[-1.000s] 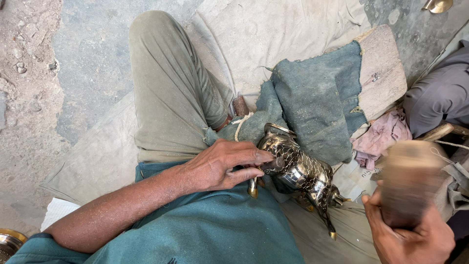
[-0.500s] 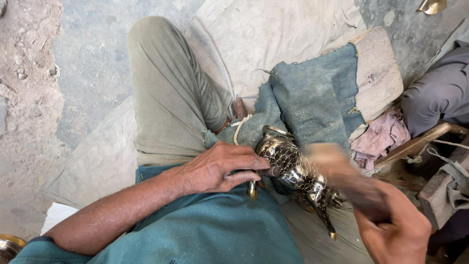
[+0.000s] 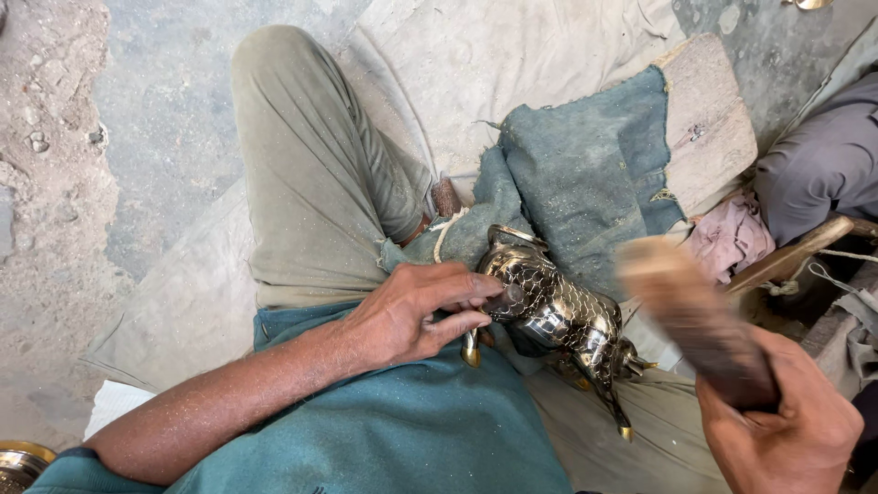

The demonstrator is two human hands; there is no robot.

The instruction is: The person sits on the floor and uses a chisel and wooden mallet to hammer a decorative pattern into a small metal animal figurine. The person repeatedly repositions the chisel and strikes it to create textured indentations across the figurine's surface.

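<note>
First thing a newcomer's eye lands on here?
Most likely the shiny metal animal figurine, patterned dark and brass, lying across the person's lap at centre. The left hand grips it at one end. At lower right, the right hand holds a motion-blurred wooden tool above the figurine, with a blue-grey cloth spread over a wooden block behind.

The person wears a teal-blue shirt [image 3: 402,439], dusted with pale specks, its sleeve ending above the elbow so the forearm beside it is bare and flecked with fine dust. Above the shirt in the frame, olive-khaki trousers [image 3: 302,183] cover the leg; the cloth is creased and frayed at its edge. The left hand [image 3: 412,311] and right hand [image 3: 786,430], on either side of the shirt, are bare, without gloves.
</note>
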